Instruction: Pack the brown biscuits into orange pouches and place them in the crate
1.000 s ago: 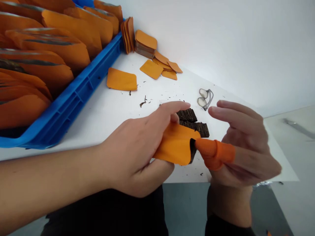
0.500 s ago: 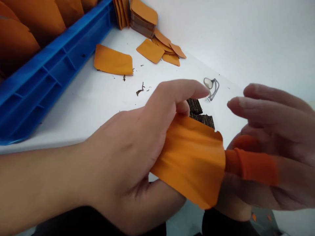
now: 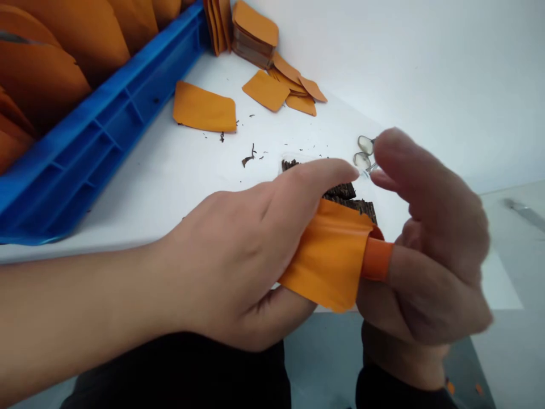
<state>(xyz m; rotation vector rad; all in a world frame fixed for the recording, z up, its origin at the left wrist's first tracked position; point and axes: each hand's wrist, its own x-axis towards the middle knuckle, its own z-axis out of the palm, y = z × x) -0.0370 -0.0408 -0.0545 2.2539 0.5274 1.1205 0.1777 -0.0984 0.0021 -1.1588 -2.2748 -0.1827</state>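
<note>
My left hand point(image 3: 238, 255) grips an orange leather-like piece point(image 3: 327, 264) between its thumb below and its fingers above. The piece sticks out to the right, and its far upper corner curls over. At that right edge, my right hand point(image 3: 434, 255) closes on the piece with a finger wearing an orange finger cot point(image 3: 377, 259); its thumb is largely hidden underneath. Other fingers of that hand bend above. Dark, ridged strips point(image 3: 366, 209) lie on the table just behind the piece, partly covered by my left hand.
A blue plastic crate point(image 3: 102, 119) full of larger orange pieces stands at the left. Farther back are a stack of orange pieces point(image 3: 255, 28), loose orange pieces point(image 3: 266, 91) and a single one point(image 3: 204, 108). Glasses point(image 3: 363, 153) lie beyond my hands. Dark scraps point(image 3: 248, 156) litter the white table.
My right hand has moved left, its fingers bending in and the finger cot coming onto the piece's edge. The piece has turned slightly and its upper corner now curls. The view has shifted a little.
</note>
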